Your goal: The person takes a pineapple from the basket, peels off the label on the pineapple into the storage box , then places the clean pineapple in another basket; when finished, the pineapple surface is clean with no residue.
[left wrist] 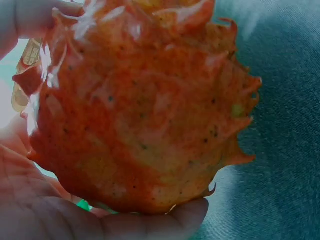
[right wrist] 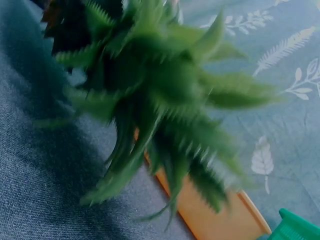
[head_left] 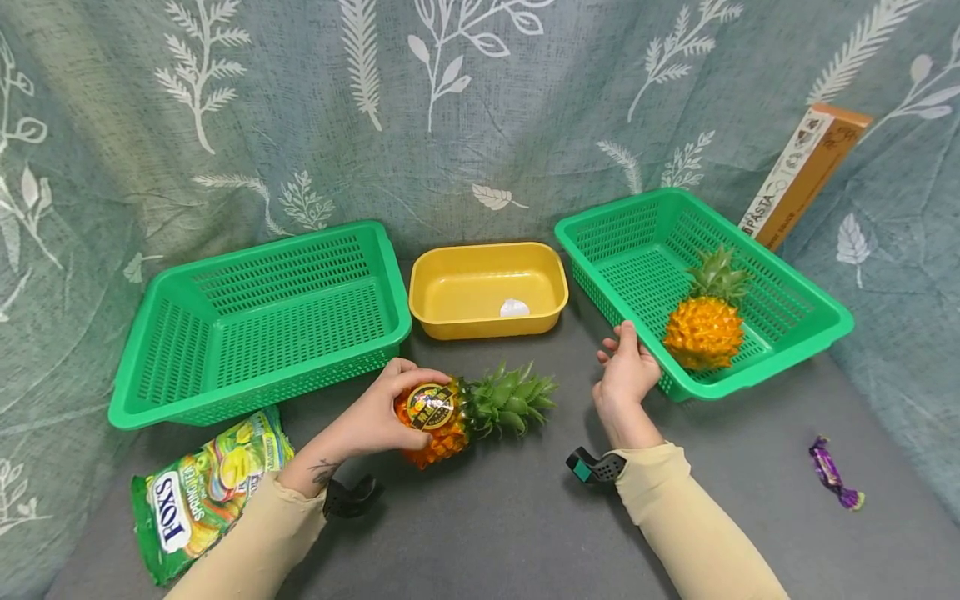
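Observation:
My left hand (head_left: 390,406) grips a small orange pineapple (head_left: 447,442) from its left side, thumb below and fingers over the top. The fruit is tipped sideways, its green crown (head_left: 513,400) pointing right and a black-and-gold label facing up. In the left wrist view the spiky orange base of the pineapple (left wrist: 140,115) fills the middle. Beside the near left wall of the right green basket (head_left: 757,379) is my right hand (head_left: 626,371), fingers loosely bent and holding nothing visible; contact with the basket is unclear. The right wrist view shows the crown (right wrist: 155,95), blurred.
A second pineapple (head_left: 705,333) sits in the right basket. Another green basket (head_left: 262,379) stands left, and a yellow tub (head_left: 487,329) holding a white round piece is between. A Fox's candy bag (head_left: 202,492), purple-wrapped candy (head_left: 835,473) and pasta box (head_left: 806,175) are around.

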A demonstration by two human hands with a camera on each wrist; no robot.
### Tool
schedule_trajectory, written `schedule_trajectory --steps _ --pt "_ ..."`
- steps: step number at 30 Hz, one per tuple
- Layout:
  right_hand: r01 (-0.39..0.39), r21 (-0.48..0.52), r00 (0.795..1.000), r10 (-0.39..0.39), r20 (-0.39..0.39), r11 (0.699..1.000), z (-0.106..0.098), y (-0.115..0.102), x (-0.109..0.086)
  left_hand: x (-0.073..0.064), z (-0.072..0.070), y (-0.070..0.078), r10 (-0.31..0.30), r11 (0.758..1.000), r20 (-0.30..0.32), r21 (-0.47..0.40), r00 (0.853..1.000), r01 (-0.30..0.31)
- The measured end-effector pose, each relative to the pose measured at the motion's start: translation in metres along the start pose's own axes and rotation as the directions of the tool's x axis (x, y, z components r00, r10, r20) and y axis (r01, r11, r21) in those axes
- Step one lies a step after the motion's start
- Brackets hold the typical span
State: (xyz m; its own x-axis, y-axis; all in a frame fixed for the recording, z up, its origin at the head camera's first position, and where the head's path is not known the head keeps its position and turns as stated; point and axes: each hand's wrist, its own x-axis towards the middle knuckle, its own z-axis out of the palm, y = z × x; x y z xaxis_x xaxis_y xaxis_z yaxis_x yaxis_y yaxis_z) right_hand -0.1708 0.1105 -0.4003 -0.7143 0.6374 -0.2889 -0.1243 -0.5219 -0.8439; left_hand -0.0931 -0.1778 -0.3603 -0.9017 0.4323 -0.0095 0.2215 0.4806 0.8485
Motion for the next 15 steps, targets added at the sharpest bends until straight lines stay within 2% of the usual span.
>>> schedule_trajectory --steps 7,15 --pt "-0.015 0.006 1.0 0.015 -0.007 1.0 0.0006 -0.0008 0.0007 0.008 0.0066 -0.0058 -0.026 1.0 -0.016 0.0 1.0 0.026" --pt "-0.012 0.03 1.0 0.012 -0.001 0.999 0.0003 -0.0006 0.0004 0.011 0.0061 -0.0103 -0.026 1.0 -0.007 0.016 1.0 0.026"
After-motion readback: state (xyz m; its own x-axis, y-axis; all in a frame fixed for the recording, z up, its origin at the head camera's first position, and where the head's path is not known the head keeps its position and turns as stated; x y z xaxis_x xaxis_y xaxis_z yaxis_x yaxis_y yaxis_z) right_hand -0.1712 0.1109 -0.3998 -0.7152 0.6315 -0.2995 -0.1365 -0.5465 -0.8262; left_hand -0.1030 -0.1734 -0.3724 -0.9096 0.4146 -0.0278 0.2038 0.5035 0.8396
